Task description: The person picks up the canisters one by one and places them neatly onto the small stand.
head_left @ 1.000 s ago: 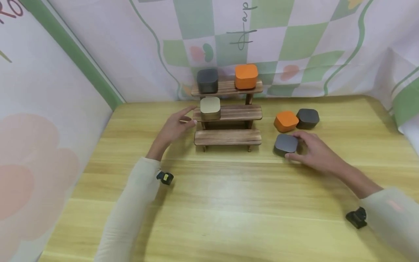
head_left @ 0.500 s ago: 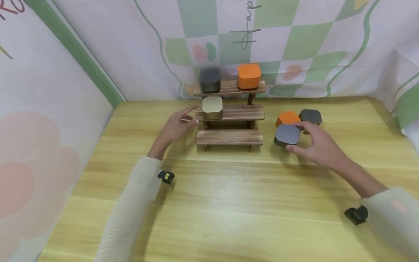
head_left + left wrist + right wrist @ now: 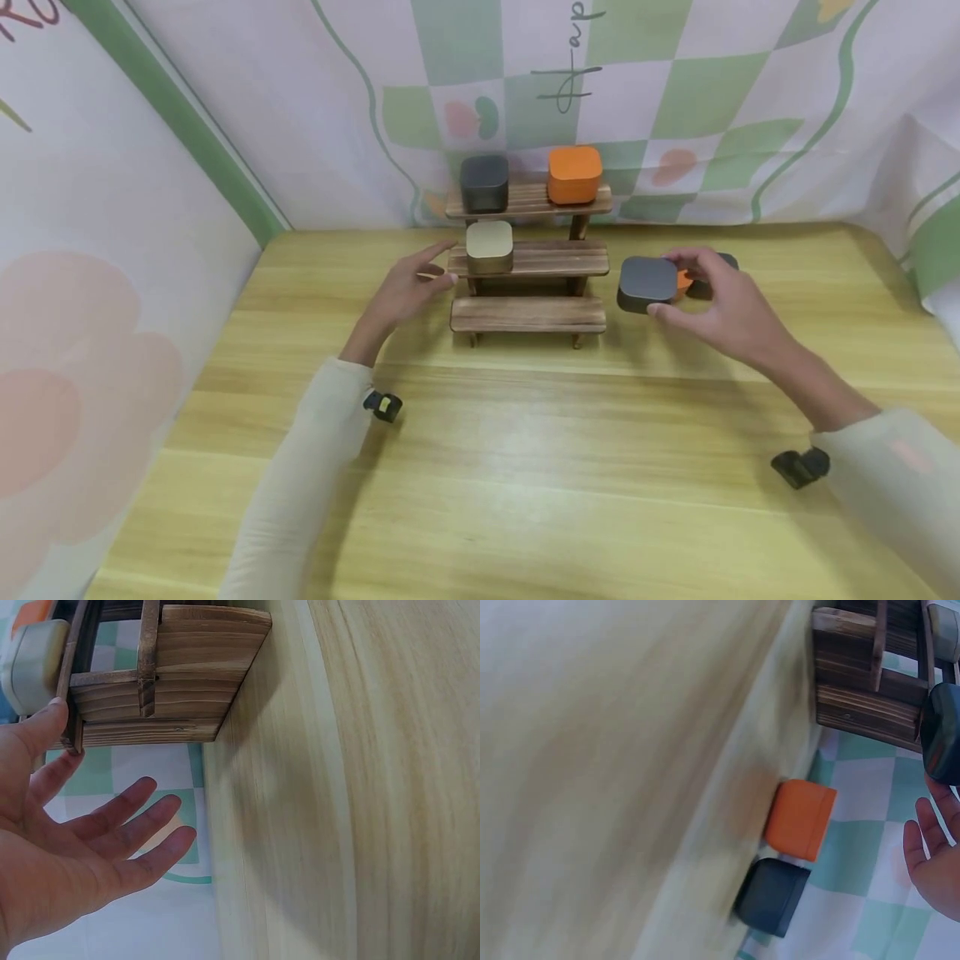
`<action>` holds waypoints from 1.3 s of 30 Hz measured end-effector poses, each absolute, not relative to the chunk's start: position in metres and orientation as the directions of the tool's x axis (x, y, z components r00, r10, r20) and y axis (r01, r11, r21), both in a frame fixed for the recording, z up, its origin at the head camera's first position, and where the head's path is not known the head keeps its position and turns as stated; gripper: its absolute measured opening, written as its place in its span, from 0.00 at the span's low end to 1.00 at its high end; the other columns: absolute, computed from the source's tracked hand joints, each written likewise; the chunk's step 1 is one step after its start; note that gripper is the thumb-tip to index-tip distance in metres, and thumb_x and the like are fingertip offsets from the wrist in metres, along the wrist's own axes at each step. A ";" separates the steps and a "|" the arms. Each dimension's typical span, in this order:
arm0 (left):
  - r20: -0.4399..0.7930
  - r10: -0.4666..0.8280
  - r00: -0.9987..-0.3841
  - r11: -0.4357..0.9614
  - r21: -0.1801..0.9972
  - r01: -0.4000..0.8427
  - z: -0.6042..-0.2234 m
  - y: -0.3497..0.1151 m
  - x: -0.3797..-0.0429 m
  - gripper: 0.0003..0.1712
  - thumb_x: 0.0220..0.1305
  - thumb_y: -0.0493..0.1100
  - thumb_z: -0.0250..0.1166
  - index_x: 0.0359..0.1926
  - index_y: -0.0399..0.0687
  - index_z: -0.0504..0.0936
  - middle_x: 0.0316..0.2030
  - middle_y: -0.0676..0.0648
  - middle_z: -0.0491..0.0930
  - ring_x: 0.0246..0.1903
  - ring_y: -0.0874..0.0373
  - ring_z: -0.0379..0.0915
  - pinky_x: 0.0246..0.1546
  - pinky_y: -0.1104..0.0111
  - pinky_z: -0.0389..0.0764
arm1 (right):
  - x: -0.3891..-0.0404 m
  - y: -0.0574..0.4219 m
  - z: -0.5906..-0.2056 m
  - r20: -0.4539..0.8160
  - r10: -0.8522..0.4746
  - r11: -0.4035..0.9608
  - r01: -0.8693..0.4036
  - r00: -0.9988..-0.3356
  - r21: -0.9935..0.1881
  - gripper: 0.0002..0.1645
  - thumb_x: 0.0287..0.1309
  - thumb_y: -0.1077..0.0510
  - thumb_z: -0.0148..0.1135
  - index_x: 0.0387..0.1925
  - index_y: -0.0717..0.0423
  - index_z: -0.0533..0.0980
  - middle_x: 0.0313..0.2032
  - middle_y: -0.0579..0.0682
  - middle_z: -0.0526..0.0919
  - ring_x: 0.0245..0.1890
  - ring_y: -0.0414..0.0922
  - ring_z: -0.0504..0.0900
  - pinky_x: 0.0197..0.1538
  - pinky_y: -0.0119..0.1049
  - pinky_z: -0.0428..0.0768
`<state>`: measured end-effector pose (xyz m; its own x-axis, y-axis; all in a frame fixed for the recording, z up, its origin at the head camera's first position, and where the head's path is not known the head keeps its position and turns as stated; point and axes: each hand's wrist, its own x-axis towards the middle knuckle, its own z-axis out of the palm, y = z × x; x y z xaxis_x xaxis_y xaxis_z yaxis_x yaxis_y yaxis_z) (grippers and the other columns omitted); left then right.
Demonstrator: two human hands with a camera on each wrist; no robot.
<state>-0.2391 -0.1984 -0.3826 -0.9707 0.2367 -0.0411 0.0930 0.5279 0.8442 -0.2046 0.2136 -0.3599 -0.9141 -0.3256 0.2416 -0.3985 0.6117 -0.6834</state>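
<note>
Head view: the person's right hand (image 3: 723, 312) is pinching a dark grey rounded-square box (image 3: 648, 282) by opposite side walls, thumb near and fingertip far, holding it above the wooden table (image 3: 525, 467), to the right of the three-tier wooden stand (image 3: 527, 315). Behind it, an orange table box (image 3: 684, 285) is peeking out, with a black table box (image 3: 726, 261) sitting just beside. On the stand, a cream-gold box (image 3: 490, 247) is occupying the middle tier's left, while a black upper box (image 3: 484, 183) and an orange upper box (image 3: 574, 175) are sharing the top tier.

Left wrist view: the left hand (image 3: 82, 851) is keeping its fingers spread, thumb and index apparently touching the middle tier's end; I cannot tell how firmly they are pressing.

Right wrist view: the held box is showing at the edge, partly cut off, one fingertip meeting its side; the thumb is lying out of sight. I'm judging it stiff, fairly light and not very fragile, though its smooth walls could be slippery. Opposite walls, below the top rim, are looking like the surest hold, in case the top is a loose lid.
</note>
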 end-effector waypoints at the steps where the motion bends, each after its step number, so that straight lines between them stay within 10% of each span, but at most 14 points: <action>1: -0.039 0.236 -0.971 0.528 0.844 0.094 -0.382 -0.198 -0.239 0.34 0.73 0.49 0.62 0.75 0.62 0.64 0.71 0.41 0.64 0.62 0.43 0.69 0.56 0.50 0.76 | -0.206 0.212 -0.358 0.244 -0.323 0.620 -0.399 -0.915 -0.676 0.38 0.53 0.58 0.76 0.62 0.63 0.69 0.53 0.60 0.77 0.51 0.59 0.76 0.47 0.22 0.66; 13: -0.029 0.229 -0.973 0.527 0.844 0.099 -0.382 -0.199 -0.238 0.33 0.72 0.48 0.62 0.75 0.62 0.65 0.72 0.46 0.64 0.62 0.45 0.69 0.56 0.52 0.77 | -0.227 0.179 -0.348 0.250 -0.321 0.577 -0.398 -0.913 -0.713 0.40 0.54 0.57 0.75 0.66 0.60 0.69 0.56 0.60 0.77 0.58 0.63 0.72 0.58 0.61 0.68; 39: -0.027 0.241 -0.970 0.543 0.832 0.112 -0.384 -0.199 -0.238 0.33 0.73 0.50 0.61 0.76 0.64 0.63 0.72 0.47 0.64 0.63 0.43 0.69 0.56 0.51 0.77 | -0.246 0.142 -0.352 0.190 -0.294 0.577 -0.332 -0.937 -0.746 0.41 0.57 0.48 0.73 0.67 0.56 0.68 0.61 0.61 0.76 0.61 0.63 0.70 0.59 0.67 0.66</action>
<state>-0.2378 -0.1987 -0.3842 -0.9701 0.2410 -0.0270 0.1117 0.5430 0.8322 -0.2463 0.1418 -0.3520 -0.9368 -0.2939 0.1896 -0.3320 0.5768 -0.7463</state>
